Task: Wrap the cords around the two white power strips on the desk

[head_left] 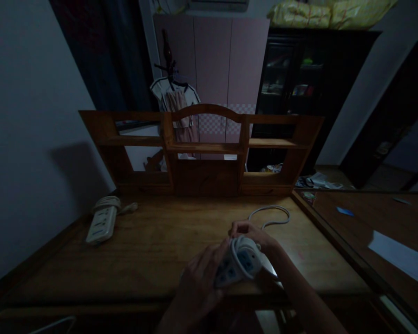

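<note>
A white power strip [237, 266] sits over the near edge of a wooden desk [153, 246], with its white cable [270, 215] looped round its body and trailing off in a curl behind. My left hand [200, 278] wraps its fingers round the near end of the strip. My right hand [254, 233] rests on the far end, its fingers pinched on the cable where it crosses the strip. The room is dim, so the fingertips are hard to make out.
A second power strip [101, 223] with a bundled cord lies at the desk's left. A wooden shelf unit [205, 148] stands along the desk's back edge. A dark table [379, 232] with a white sheet adjoins on the right. A wall runs along the left.
</note>
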### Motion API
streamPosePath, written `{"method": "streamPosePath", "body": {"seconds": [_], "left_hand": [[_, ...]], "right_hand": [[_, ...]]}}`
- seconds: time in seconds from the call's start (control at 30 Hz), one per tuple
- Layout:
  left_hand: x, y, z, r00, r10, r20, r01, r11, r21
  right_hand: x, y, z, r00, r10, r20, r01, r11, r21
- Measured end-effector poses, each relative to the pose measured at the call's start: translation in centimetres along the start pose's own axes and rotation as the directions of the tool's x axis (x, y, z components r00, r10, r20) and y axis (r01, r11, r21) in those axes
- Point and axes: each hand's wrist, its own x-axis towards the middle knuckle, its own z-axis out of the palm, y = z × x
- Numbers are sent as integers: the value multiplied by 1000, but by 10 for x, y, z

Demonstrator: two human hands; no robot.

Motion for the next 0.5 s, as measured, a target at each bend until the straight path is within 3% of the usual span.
{"method": "streamPosePath", "body": {"seconds": [0.1,0.2,0.37,0.43,0.5], "left_hand": [[4,0,5,979,-174,-105,167,983,-77],[9,-3,8,911,-345,-225,314,935,-162],[16,-18,3,794,-521,-314,453,851,-265],[17,-24,-1,759,-559,-334,505,829,-240],[18,-29,-4,752,-563,-343,543,824,-163]], "right_hand": [[0,4,10,989,-90,-121,75,990,-122],[-3,0,24,966,-192,-172,127,936,-330],[-19,-3,42,920,-275,-280,-28,666,-746],[-24,-2,45,920,-300,-251,-36,574,-818],[-26,-2,46,921,-337,-196,-10,484,-875]]}}
